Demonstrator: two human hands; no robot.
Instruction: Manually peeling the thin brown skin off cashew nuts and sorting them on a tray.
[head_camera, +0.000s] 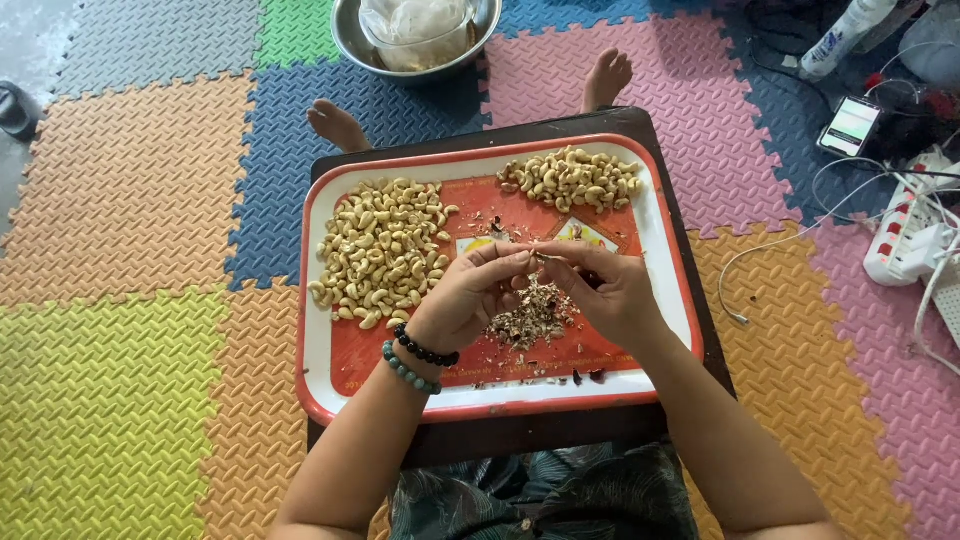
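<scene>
My left hand (465, 295) and my right hand (605, 290) meet over the middle of a red and white tray (320, 380). Together their fingertips pinch one small cashew nut (538, 257); whether a blade is held too is unclear. A large heap of pale cashew nuts (380, 250) lies on the tray's left side. At the tray's far right sits a smaller heap of cashews (572, 178). Brown skin flakes (530, 318) are piled under my hands. Two bead bracelets (418, 358) circle my left wrist.
The tray rests on a small dark table (520, 440) above my lap, on coloured foam floor mats (130, 200). A metal bowl (350, 35) holding a clear bag stands beyond my feet. A phone (850, 125), a power strip (905, 250) and cables lie to the right.
</scene>
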